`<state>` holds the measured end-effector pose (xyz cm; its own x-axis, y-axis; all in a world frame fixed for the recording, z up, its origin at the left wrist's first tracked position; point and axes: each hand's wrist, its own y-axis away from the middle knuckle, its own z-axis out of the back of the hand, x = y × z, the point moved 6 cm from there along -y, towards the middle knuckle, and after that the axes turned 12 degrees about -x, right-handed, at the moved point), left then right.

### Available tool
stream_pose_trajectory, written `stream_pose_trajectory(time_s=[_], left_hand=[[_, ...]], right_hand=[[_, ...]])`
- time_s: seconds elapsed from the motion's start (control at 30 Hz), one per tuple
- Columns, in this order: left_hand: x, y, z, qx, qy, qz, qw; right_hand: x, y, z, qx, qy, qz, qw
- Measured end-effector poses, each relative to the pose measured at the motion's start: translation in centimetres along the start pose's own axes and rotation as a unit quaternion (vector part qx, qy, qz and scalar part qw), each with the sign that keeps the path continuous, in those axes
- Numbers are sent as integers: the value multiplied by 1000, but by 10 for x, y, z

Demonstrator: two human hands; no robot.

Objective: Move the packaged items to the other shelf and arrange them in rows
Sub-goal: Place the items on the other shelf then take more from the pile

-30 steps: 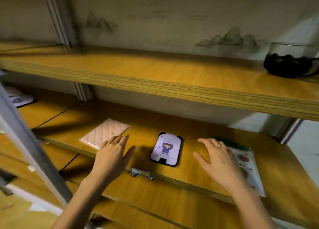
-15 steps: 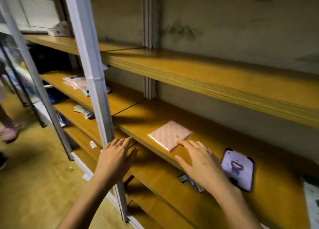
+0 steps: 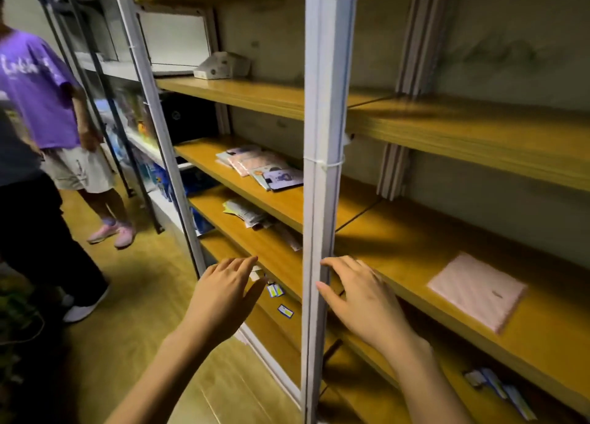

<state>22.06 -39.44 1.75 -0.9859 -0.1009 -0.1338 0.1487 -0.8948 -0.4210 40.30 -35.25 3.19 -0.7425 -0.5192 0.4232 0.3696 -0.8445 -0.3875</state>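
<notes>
Nearest of all, both hands were stretched forward with nothing in them. The left hand was released, its fingers straight and a little spread, palm down above the floor. The right hand was also released, with fingers spread. Its index finger and thumb lay just beside a white post that stood upright between the two hands. Whether they touched the post, I could not tell.

Just beyond the fingertips of the left hand, small blue and yellow packets lay on a low board. To the right of the right hand and a little further, a pink package lay flat on a wooden shelf, alone and near the front edge. Below that shelf, on the right forearm's side, some thin packets lay on a lower board.

Further ahead of the left hand, loose papers lay on a board. One level above them, a pile of packaged items rested on the neighbouring shelf, overlapping each other, left of the post. Further again and higher, a pale box stood on an upper board.

Far to the left of the left hand, a person in a purple shirt stood on the floor. A second person in dark trousers stood nearer, at the edge of the view.
</notes>
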Motion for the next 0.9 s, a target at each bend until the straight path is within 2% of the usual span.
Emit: stream_pose_trajectory(time_s=[0.43, 0.67, 0.9], left_hand=[[124, -72, -25, 2, 0, 10, 1000], [173, -168, -55, -2, 2, -34, 999], [198, -258, -84, 12, -21, -117, 993]], right_hand=[[74, -120, -105, 34, -25, 18, 999], [61, -217, -155, 10, -6, -38, 999], [37, -290, -187, -10, 21, -112, 993]])
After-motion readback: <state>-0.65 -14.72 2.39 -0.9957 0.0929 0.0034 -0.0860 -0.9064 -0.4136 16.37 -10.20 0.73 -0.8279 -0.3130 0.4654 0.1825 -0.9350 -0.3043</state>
